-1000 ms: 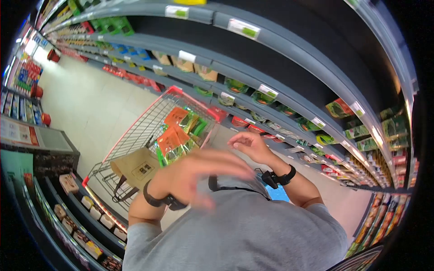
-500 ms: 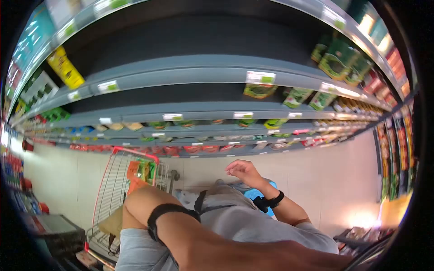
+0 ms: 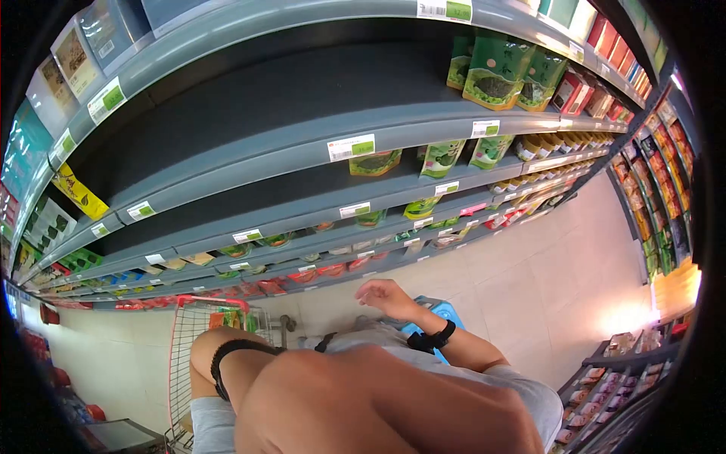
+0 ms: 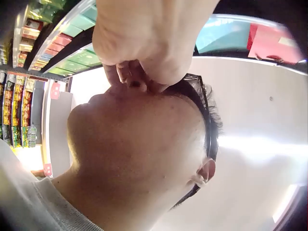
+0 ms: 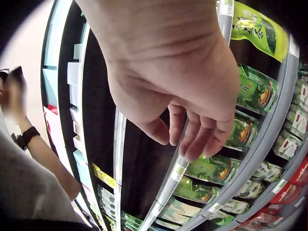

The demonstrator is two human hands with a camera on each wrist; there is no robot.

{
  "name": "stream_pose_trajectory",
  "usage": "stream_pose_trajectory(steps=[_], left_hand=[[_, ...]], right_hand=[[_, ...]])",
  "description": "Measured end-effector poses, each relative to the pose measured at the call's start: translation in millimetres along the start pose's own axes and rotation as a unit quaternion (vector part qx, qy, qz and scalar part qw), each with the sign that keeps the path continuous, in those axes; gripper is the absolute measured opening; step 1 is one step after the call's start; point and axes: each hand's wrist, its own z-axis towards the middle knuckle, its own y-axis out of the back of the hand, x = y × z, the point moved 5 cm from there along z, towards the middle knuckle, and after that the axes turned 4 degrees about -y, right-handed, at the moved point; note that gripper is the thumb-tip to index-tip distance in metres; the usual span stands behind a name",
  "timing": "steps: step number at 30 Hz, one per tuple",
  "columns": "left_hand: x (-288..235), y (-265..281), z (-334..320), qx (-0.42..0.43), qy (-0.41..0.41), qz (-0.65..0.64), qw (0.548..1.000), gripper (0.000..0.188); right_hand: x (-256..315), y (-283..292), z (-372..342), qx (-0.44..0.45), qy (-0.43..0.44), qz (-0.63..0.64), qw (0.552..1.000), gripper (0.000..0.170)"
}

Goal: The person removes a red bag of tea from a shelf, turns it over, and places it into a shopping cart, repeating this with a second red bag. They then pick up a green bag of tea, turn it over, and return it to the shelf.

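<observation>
My left hand (image 4: 149,36) is raised to my face, its bent fingers touching near the nose and their tips partly hidden. In the head view this left hand (image 3: 393,401) looms large and blurred just under the camera. My right hand (image 3: 389,297) hangs in front of my body, fingers loosely curled with nothing in them. Seen from the right wrist, that hand (image 5: 178,91) overlaps the shelf edge and green pouches (image 5: 211,168) behind it. Black bands circle both wrists. Nearest the left elbow is a wire shopping cart (image 3: 179,356) with a red rim.
Grey shelves (image 3: 287,155) curve across the front with price tags and green pouches (image 3: 495,76) on the right. Orange and green packets (image 3: 227,319) lie in the cart. A light-blue object (image 3: 446,309) is beside my right forearm. More racks (image 3: 616,386) stand behind at the right.
My left hand has risen from in front of my chest to my face. The view has turned rightward along the shelves, and the cart now shows lower left. My right hand stays loosely curled.
</observation>
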Motion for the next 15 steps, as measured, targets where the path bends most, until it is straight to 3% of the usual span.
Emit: stream_pose_trajectory(steps=[15], left_hand=[[-11.1, -9.2, -6.2, -0.035, -0.039, 0.041, 0.998, 0.048]], right_hand=[[-10.2, -18.8, 17.1, 0.067, 0.015, -0.028, 0.997, 0.015]])
